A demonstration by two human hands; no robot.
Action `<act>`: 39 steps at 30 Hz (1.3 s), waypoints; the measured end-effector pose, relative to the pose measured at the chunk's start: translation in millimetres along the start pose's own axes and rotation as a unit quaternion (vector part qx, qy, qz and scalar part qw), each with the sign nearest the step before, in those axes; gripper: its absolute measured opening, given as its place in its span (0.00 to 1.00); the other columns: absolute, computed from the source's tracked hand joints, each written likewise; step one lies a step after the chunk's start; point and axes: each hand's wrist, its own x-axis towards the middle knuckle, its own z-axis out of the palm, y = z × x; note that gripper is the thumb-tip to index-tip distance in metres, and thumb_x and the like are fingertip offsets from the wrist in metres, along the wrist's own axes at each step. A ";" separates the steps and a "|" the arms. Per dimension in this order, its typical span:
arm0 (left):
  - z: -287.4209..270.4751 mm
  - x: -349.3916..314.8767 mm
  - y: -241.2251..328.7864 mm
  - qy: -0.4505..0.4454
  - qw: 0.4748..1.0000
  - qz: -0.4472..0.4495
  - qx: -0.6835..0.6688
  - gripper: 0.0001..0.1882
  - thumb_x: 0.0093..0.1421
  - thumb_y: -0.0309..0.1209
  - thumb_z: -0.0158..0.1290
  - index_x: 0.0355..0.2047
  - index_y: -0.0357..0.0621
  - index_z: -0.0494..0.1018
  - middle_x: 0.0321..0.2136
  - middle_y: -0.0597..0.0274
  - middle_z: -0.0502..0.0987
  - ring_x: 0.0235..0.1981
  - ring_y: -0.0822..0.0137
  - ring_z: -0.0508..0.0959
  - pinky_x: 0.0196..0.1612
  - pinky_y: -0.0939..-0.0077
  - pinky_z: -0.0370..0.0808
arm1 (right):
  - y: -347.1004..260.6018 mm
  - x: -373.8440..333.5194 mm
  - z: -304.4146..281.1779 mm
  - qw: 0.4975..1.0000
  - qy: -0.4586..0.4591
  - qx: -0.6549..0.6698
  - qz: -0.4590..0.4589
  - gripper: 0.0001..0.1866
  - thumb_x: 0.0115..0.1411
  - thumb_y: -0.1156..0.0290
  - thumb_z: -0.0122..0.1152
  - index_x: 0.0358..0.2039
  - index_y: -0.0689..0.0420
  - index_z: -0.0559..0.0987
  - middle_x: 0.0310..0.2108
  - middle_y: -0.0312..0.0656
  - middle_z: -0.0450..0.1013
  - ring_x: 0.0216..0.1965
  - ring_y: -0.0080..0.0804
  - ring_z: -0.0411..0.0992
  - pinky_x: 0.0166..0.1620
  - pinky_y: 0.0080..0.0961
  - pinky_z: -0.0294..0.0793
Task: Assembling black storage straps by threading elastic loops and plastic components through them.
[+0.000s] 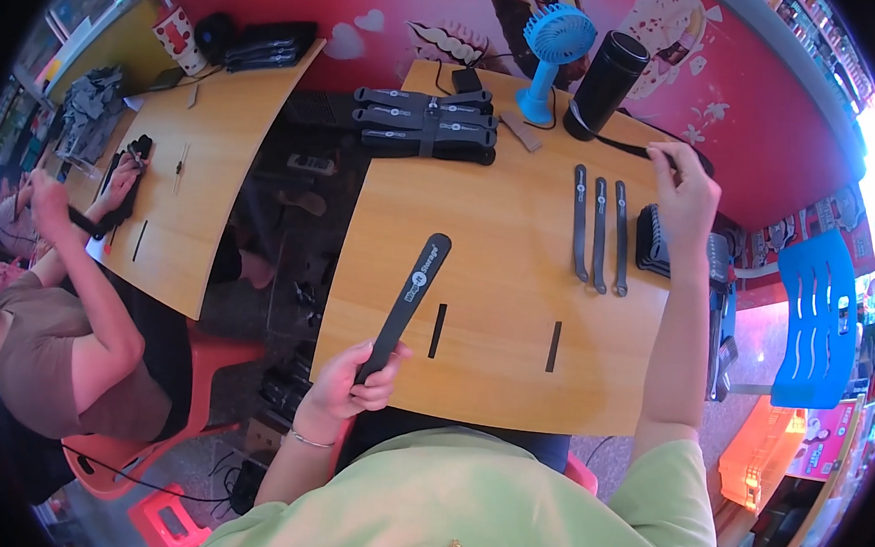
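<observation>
My left hand [356, 381] is closed around the lower end of a dark grey strap [408, 297]. The strap points up and away over the table, its rounded far end free and a white print along it. My right hand [685, 188] is raised at the far right, thumb and fingers pinched at the end of a thin black strip [621, 144], which runs left past the foot of a black bottle [606, 83]. Three more straps, the middle one [599, 233] among them, lie side by side left of my right forearm. A stack of dark straps [650, 241] is partly hidden behind that forearm.
Bundled straps [427, 122] lie at the table's far left, near a blue fan [548, 75] and a brown piece [519, 131]. Two short black strips, one here [437, 331], mark the wooden table [491, 387]. A co-worker [82, 352] handles black material at the left table [197, 199].
</observation>
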 end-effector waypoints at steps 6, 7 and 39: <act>0.9 6.0 -2.0 0.001 1.000 -0.011 0.009 0.21 0.67 0.40 0.33 0.49 0.35 0.63 0.18 0.70 0.58 0.09 0.83 0.52 0.11 0.89 0.49 | 15.0 -26.6 35.1 0.993 -0.051 -0.091 -0.053 0.06 0.54 0.67 0.60 0.28 0.55 0.75 0.23 0.42 0.74 0.25 0.40 0.73 0.27 0.30 0.70; 2.0 6.9 -1.9 0.013 1.000 -0.010 0.020 0.21 0.67 0.40 0.33 0.50 0.35 0.62 0.18 0.70 0.59 0.09 0.83 0.52 0.11 0.89 0.49 | 19.2 -31.6 41.3 0.989 -0.061 -0.118 -0.071 0.06 0.54 0.67 0.59 0.28 0.54 0.75 0.23 0.41 0.74 0.25 0.40 0.73 0.27 0.30 0.70; 9.4 17.5 -2.8 0.019 1.000 0.010 0.002 0.20 0.67 0.38 0.32 0.50 0.35 0.62 0.19 0.68 0.60 0.10 0.81 0.54 0.12 0.89 0.52 | 47.4 -60.3 93.5 0.922 -0.366 -0.110 -0.058 0.18 0.53 0.64 0.57 0.46 0.49 0.75 0.51 0.34 0.69 0.47 0.33 0.70 0.46 0.31 0.72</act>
